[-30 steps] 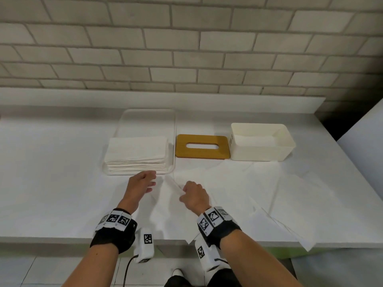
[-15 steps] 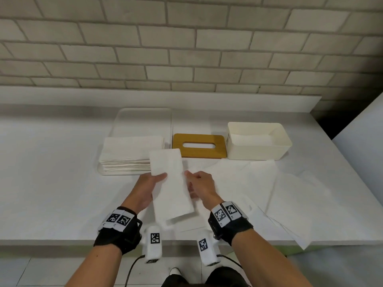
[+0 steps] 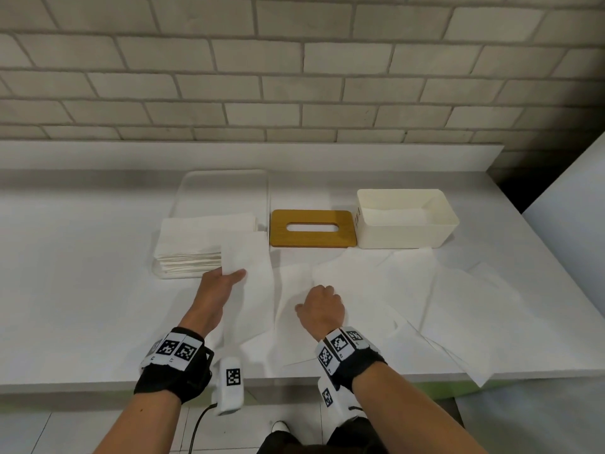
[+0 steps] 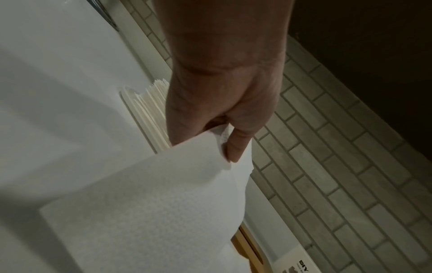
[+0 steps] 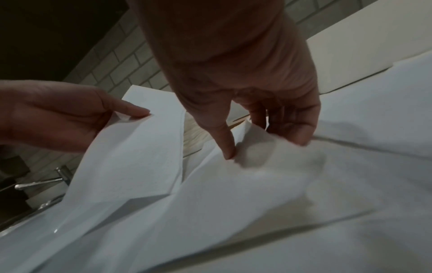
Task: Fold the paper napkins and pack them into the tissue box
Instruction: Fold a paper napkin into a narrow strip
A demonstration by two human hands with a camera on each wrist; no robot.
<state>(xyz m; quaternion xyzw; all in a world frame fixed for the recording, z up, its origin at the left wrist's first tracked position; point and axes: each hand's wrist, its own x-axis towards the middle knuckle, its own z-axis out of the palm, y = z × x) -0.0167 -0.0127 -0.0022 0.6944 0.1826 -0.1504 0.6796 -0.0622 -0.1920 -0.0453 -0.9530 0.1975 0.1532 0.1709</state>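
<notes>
My left hand [image 3: 233, 277] pinches a folded white napkin [image 3: 247, 290] by its left edge, thumb on top, just in front of the napkin stack [image 3: 196, 244]; the left wrist view shows the same left hand [image 4: 224, 133] on that folded napkin [image 4: 151, 203]. To its right, my right hand [image 3: 322, 306] is curled over a loose unfolded napkin [image 3: 294, 283] on the table. In the right wrist view, the right hand [image 5: 259, 146] pinches up a ridge of this loose napkin [image 5: 257, 184] between thumb and fingers. The open white tissue box [image 3: 406, 221] stands at the back right.
A wooden lid [image 3: 312, 228] with a slot lies flat between the stack's clear tray [image 3: 226, 185] and the box. Several unfolded napkins [image 3: 432, 290] overlap across the right half of the table, one hanging over the front edge [image 3: 98, 381]. A brick wall is behind.
Both hands lifted the folded napkin off the table. The right hand has since let go and dropped right onto a loose sheet, while the left hand keeps the folded napkin.
</notes>
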